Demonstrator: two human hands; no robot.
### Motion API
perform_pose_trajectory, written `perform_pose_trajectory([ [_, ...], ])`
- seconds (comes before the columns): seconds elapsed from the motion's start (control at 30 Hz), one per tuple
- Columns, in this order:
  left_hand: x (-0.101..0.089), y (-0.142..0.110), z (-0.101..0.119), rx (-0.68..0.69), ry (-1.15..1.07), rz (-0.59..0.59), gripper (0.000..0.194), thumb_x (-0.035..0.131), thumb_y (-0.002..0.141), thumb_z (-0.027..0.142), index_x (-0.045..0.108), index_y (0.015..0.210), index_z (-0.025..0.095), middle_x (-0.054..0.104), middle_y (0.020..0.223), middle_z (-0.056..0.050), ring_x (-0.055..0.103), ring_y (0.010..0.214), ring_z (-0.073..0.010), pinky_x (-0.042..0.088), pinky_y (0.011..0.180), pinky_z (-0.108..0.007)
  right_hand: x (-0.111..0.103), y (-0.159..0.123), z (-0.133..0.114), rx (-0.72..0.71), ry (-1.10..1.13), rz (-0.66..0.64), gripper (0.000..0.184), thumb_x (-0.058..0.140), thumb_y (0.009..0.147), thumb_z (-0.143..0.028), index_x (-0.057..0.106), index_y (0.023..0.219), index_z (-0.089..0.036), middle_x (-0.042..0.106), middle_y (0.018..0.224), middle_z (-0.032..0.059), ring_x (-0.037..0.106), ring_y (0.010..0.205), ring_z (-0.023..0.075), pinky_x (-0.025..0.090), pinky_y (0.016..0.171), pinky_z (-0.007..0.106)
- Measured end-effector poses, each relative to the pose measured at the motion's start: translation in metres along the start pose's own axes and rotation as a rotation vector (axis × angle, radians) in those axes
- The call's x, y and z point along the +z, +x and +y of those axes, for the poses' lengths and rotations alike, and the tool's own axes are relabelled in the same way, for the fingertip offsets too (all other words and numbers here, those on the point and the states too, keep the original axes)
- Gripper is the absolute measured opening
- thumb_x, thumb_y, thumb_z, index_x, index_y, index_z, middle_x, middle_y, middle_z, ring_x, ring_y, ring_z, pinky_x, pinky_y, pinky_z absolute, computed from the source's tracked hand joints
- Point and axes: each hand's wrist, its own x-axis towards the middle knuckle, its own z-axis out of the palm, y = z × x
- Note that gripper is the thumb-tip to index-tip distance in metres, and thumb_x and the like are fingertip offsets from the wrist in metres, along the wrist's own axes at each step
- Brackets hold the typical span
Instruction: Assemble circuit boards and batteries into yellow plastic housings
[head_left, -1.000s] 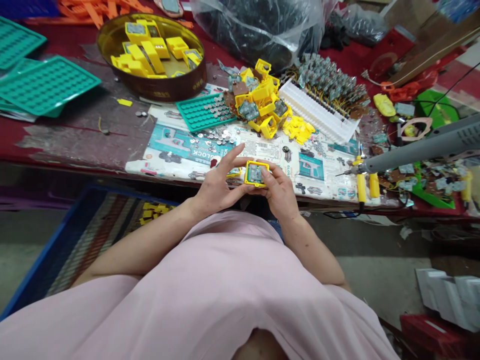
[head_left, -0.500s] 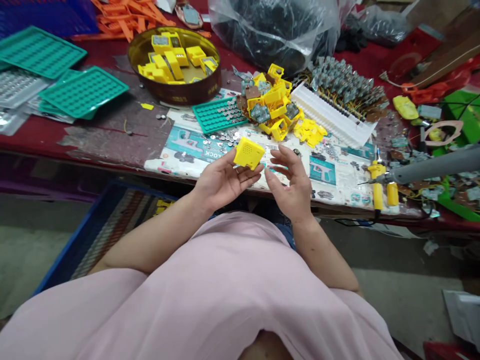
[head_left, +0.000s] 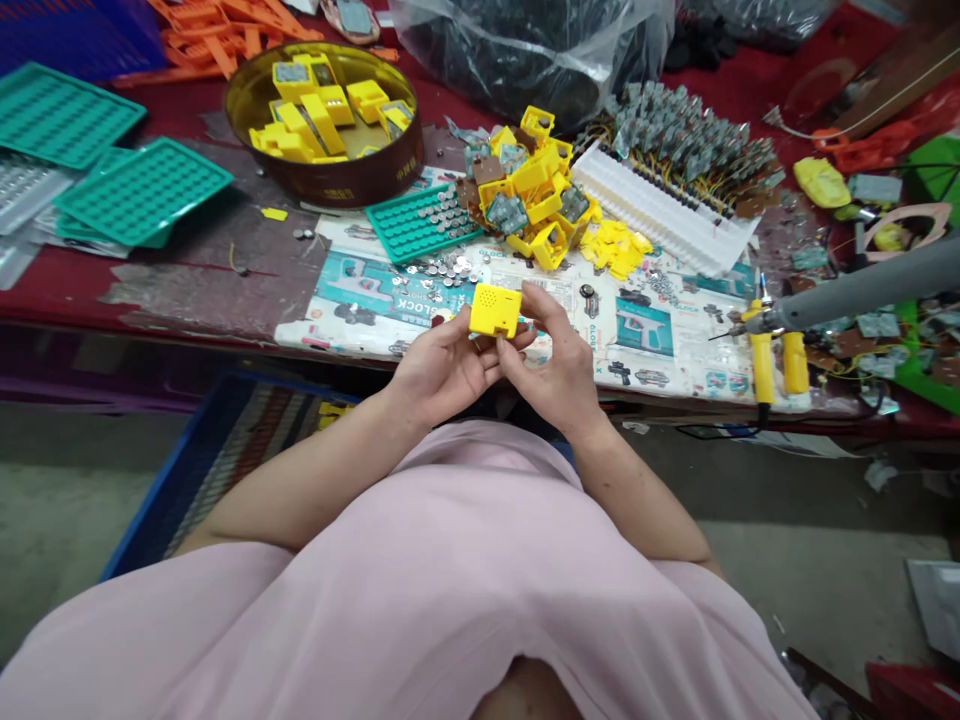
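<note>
Both hands [head_left: 556, 375] holding yellow perforated case [head_left: 495, 311], printed sheet [head_left: 356, 290] reading "LOCK" near them

- boxy yellow plastic case [head_left: 495, 311] in the fingers [head_left: 551, 312]: smooth, kinda satin
- round brown metal tin [head_left: 330, 185] beyond them, leftward: pretty glossy
- pale pink cloth top [head_left: 480, 560] below: matt

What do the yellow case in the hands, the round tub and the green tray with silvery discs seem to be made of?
Yellow case: probably moulded plastic, smooth; the even colour and small holes suggest it.
Round tub: likely painted metal; its inside gleams gold and its dark wall bears golden print, though plastic is possible.
Green tray: seemingly moulded plastic, slightly glossy, with regular pockets.
</note>
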Motion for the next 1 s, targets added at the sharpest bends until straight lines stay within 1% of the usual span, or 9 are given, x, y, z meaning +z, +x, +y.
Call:
perform_pose_trajectory([
  [0.3, -0.002, -0.008, -0.017, 0.087, -0.051, 0.023, 0.033, 0.048, 0.096, 0.042, 0.063, 0.116, 0.021, 0.071, 0.124, -0.007, 0.066, 0.119, -0.0263, 0.052, 0.108, -0.045, 0.011, -0.013, 0.003, 0.026, -0.034, 0.052, 0.051, 0.057, 0.082, -0.025, 0.053, 0.133, -0.025, 0.066, 0.133, 0.007, 0.067, 0.114, 0.025, 0.054, 0.103, 0.042],
  [0.5, -0.005, -0.016, -0.015, 0.096, 0.009, 0.004, 0.042, 0.044, 0.097, 0.05, 0.063, 0.118, 0.02, 0.072, 0.119, -0.01, 0.065, 0.121, -0.0284, 0.053, 0.105, -0.046, 0.001, -0.025, 0.006, 0.101, 0.233, -0.114, 0.067, 0.069, 0.084, -0.04, 0.042, 0.145, -0.032, 0.062, 0.139, 0.0046, 0.061, 0.127, 0.0225, 0.046, 0.114, 0.044],
  [0.57, -0.005, -0.018, -0.015, 0.087, 0.025, -0.003, 0.046, 0.044, 0.096, 0.054, 0.064, 0.118, 0.019, 0.073, 0.117, -0.011, 0.066, 0.12, -0.0293, 0.053, 0.104, -0.048, -0.002, -0.029, 0.006, 0.135, 0.311, -0.116, 0.068, 0.069, 0.084, -0.044, 0.041, 0.145, -0.033, 0.062, 0.139, 0.005, 0.061, 0.127, 0.0219, 0.046, 0.114, 0.044],
  [0.67, -0.008, -0.019, -0.021, 0.101, 0.071, -0.003, 0.047, 0.044, 0.095, 0.057, 0.063, 0.118, 0.02, 0.072, 0.117, -0.011, 0.069, 0.114, -0.0283, 0.055, 0.1, -0.048, -0.005, -0.033, 0.007, 0.164, 0.387, -0.08, 0.058, 0.067, 0.086, -0.046, 0.048, 0.14, -0.034, 0.064, 0.135, 0.0045, 0.065, 0.12, 0.0204, 0.05, 0.109, 0.042],
  [0.7, -0.011, -0.019, -0.023, 0.147, 0.125, 0.0, 0.047, 0.046, 0.094, 0.058, 0.062, 0.121, 0.021, 0.071, 0.119, -0.011, 0.069, 0.111, -0.0272, 0.055, 0.098, -0.047, -0.006, -0.034, 0.008, 0.183, 0.416, -0.058, 0.055, 0.066, 0.087, -0.049, 0.051, 0.137, -0.034, 0.065, 0.133, 0.0042, 0.067, 0.116, 0.02, 0.053, 0.106, 0.042],
  [0.77, -0.018, -0.017, -0.029, 0.341, 0.331, 0.012, 0.051, 0.055, 0.091, 0.057, 0.056, 0.131, 0.025, 0.067, 0.126, -0.01, 0.068, 0.111, -0.0245, 0.055, 0.098, -0.043, -0.009, -0.034, 0.008, 0.255, 0.49, -0.013, 0.051, 0.065, 0.085, -0.055, 0.056, 0.131, -0.035, 0.069, 0.126, 0.0033, 0.069, 0.109, 0.0197, 0.057, 0.097, 0.04],
  [0.9, -0.031, -0.015, -0.038, 0.924, 0.914, 0.02, 0.076, 0.074, 0.083, 0.041, 0.038, 0.148, 0.026, 0.063, 0.13, -0.011, 0.062, 0.119, -0.0232, 0.047, 0.107, -0.04, -0.014, -0.035, 0.007, 0.42, 0.636, -0.03, 0.054, 0.066, 0.079, -0.065, 0.061, 0.123, -0.034, 0.074, 0.112, 0.0007, 0.072, 0.1, 0.0197, 0.061, 0.087, 0.038],
  [0.97, -0.034, -0.016, -0.04, 1.1, 1.087, 0.001, 0.08, 0.073, 0.084, 0.033, 0.032, 0.152, 0.027, 0.065, 0.128, -0.01, 0.062, 0.12, -0.0232, 0.045, 0.109, -0.04, -0.015, -0.036, 0.004, 0.442, 0.668, -0.054, 0.052, 0.068, 0.078, -0.065, 0.065, 0.118, -0.032, 0.076, 0.104, -0.0008, 0.073, 0.095, 0.0191, 0.062, 0.086, 0.039],
  [1.0, -0.034, -0.017, -0.041, 1.14, 1.134, -0.003, 0.081, 0.072, 0.085, 0.031, 0.03, 0.153, 0.027, 0.066, 0.128, -0.01, 0.062, 0.12, -0.0233, 0.045, 0.109, -0.041, -0.014, -0.038, 0.003, 0.441, 0.668, -0.055, 0.051, 0.07, 0.076, -0.064, 0.066, 0.115, -0.031, 0.076, 0.102, -0.0014, 0.073, 0.093, 0.0189, 0.063, 0.085, 0.039],
])
